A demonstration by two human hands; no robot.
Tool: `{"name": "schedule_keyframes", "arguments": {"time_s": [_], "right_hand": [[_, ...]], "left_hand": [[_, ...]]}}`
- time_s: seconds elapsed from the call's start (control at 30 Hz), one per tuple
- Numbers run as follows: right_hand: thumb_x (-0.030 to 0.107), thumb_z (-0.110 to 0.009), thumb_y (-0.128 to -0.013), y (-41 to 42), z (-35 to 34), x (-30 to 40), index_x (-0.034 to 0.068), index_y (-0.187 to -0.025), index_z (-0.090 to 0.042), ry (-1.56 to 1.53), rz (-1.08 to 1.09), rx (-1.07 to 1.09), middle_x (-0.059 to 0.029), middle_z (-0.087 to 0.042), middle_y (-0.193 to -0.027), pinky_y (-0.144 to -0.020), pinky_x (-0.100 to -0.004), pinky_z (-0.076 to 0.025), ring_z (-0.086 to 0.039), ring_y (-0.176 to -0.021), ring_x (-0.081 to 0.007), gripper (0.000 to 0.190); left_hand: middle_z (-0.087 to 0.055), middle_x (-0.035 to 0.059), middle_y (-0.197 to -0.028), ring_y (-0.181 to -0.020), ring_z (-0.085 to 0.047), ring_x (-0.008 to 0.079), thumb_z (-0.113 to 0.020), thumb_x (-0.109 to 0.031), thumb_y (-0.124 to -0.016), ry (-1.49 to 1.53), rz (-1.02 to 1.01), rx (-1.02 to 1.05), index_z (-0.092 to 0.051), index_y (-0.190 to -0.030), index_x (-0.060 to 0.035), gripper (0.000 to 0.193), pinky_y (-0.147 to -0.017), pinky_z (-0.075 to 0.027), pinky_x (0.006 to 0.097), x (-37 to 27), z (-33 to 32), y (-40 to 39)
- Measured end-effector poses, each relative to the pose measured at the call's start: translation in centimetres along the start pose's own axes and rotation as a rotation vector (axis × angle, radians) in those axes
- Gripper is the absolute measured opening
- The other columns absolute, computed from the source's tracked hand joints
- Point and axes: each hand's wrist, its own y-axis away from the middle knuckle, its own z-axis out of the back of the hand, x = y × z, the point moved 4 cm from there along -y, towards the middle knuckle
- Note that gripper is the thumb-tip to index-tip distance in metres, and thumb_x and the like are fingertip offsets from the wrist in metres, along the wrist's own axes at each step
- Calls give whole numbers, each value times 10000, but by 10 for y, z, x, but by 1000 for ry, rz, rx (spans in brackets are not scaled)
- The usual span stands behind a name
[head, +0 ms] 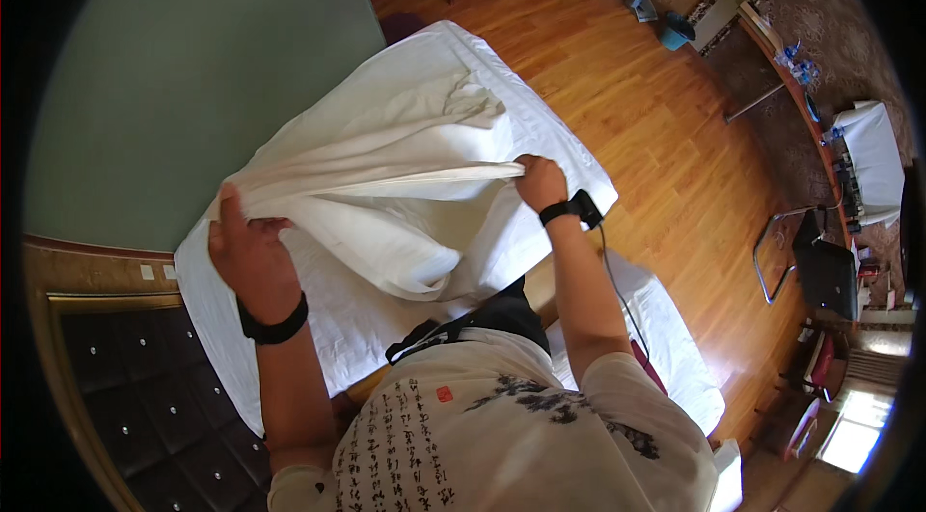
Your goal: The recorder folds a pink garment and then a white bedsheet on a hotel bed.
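A white cloth cover, bunched in long folds, stretches between my two hands over a bed with a white sheet. My right hand is closed on one edge of the cloth, pulling it into a taut line. My left hand is at the other end of the folds, slightly blurred, with its thumb raised; whether its fingers grip the cloth I cannot tell. Part of the cloth hangs in a loose roll near my waist. I wear a black band on each wrist, the right one with a small device and a cable.
Behind me stands another white-covered bed. A green-grey wall panel and a tufted dark headboard adjoin the bed. Across the wooden floor are a chair, a long desk, a bucket and a dustpan.
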Motion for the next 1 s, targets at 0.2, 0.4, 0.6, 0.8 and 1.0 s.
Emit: {"name": "schedule_keyframes", "arguments": {"time_s": [0.2,0.4,0.6,0.8,1.0], "right_hand": [[266,-599,-785,-40,66,-43,52,-916,-691,138,-17,81,-209,-675,-925,-775,-458,-530,-653,-878,-374,267],[431,-588,-857,-20,78,-42,-16,-807,-683,93,-279,169,-221,-678,-868,-717,-458,-528,-663,-818,-360,459],[286,-486,-911,7,-19,77,58,-1112,-606,-106,823,312,-155,-625,-1135,-935,-394,-455,-569,-1086,-293,327],[262,-608,-771,-33,-116,28,34,-1017,-657,862,822,616,-158,-662,-1059,-891,-419,-477,-628,-986,-314,339],[266,-643,-724,-36,-84,4,27,-990,-674,1030,948,830,-153,-673,-1031,-887,-418,-479,-630,-988,-313,358]], "left_hand": [[-627,96,-996,-841,-621,153,-549,-244,-953,837,434,-245,-565,-1033,-7,251,-695,-495,238,-32,23,-42],[-621,143,-1121,-1017,-611,217,-574,-50,-917,-323,-195,-262,-469,-1265,67,382,-908,-460,300,-113,37,-45],[-595,167,-1151,-1045,-599,233,-576,65,-864,-356,-327,-244,-451,-1302,51,455,-907,-474,320,-150,34,-56],[-622,131,-1086,-1013,-600,229,-526,-163,-953,1070,204,-110,-557,-1142,24,268,-903,-467,342,-115,59,-80],[-629,151,-1077,-1016,-594,256,-531,-233,-956,955,394,-279,-561,-1088,24,291,-930,-447,392,-56,112,-72]]}}
